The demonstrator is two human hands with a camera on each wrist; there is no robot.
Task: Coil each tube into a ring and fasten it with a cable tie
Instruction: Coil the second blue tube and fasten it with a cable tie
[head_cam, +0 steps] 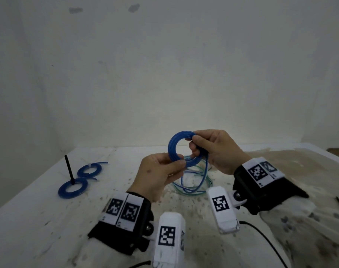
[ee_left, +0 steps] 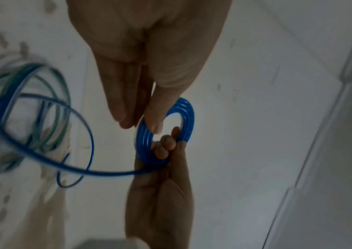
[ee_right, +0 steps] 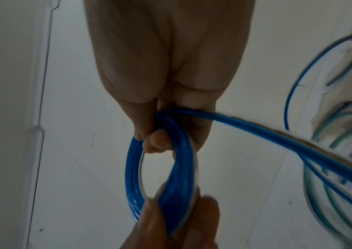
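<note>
Two hands work over a big white desk [head_cam: 39,219] with dark speckles. The desk holds all the tube things, so they are easy to reach.

Next in size is a loose pile of blue and green tubes [head_cam: 193,182] lying on the desk just past the hands. They are not coiled yet.

The left hand [head_cam: 157,176] pinches the near side of a blue tube ring [head_cam: 173,149], thumb on one face and fingers on the other. The right hand [head_cam: 217,149] grips the far side, with fingers curled through the hole. Both hands hold it up in the air, I think so the turns stay flat and do not spring apart. One long blue tail [ee_left: 81,170] runs from the ring down to the pile, so more winding is left.

Far to the left lie two finished blue rings [head_cam: 73,188]. One has a pale tie [head_cam: 89,165] on it. A thin black stick [head_cam: 69,169] stands by the nearer ring; I cannot tell what it is.
</note>
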